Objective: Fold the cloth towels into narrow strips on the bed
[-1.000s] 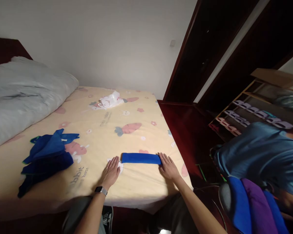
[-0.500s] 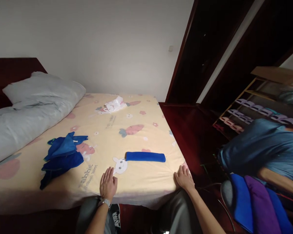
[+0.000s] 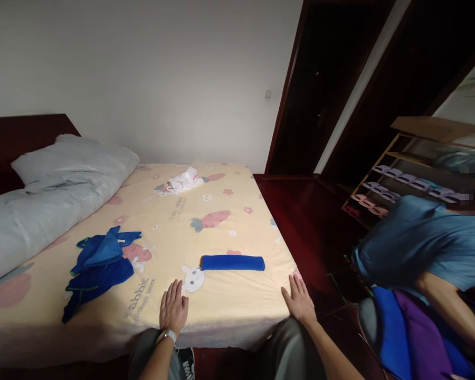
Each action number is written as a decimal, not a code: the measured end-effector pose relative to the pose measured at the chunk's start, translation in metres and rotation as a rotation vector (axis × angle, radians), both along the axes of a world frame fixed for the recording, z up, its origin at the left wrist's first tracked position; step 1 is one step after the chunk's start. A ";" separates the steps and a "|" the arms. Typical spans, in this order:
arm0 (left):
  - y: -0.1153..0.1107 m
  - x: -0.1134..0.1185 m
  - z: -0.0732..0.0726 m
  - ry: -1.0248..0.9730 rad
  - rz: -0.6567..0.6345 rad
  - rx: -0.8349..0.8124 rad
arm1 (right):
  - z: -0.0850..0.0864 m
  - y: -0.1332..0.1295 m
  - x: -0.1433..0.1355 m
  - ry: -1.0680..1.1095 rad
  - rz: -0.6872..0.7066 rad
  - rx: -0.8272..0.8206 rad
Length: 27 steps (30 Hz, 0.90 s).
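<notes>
Clearly soft and light, the rolled blue towel lies low in the middle of the frame on the bed sheet, its long axis running left to right. It looks best gripped around the middle or at both ends, so it does not unroll. Below it, the left hand and right hand rest flat and empty on the sheet. Loose blue cloths lie at left.

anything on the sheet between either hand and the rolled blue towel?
Nothing visible. The left hand and right hand lie flat near the bed's front edge; only bare printed bedsheet separates them from the rolled blue towel. The loose blue cloth pile sits off to the left.
</notes>
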<state>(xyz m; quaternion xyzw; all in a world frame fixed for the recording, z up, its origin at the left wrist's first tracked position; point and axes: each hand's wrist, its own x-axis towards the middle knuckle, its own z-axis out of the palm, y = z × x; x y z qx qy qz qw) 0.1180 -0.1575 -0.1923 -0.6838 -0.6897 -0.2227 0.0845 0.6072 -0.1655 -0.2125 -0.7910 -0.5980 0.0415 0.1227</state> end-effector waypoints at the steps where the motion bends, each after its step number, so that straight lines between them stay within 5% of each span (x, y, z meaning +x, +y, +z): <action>1: 0.001 0.000 0.000 0.013 0.011 -0.011 | 0.001 0.000 -0.001 -0.002 -0.006 -0.010; 15: 0.011 -0.001 0.006 0.154 -0.017 -0.076 | 0.020 -0.001 -0.005 0.014 -0.041 -0.175; 19: 0.009 -0.001 0.006 0.132 -0.012 -0.050 | 0.036 0.000 -0.001 0.057 -0.057 -0.255; 21: 0.008 0.000 0.006 0.121 -0.006 -0.046 | 0.051 0.006 -0.007 0.013 -0.038 -0.149; 24: 0.006 0.002 0.010 0.117 -0.013 -0.055 | 0.082 0.030 -0.038 0.000 0.198 0.099; 27: 0.005 0.003 0.014 0.113 -0.013 -0.061 | 0.112 0.071 -0.093 0.093 0.577 0.134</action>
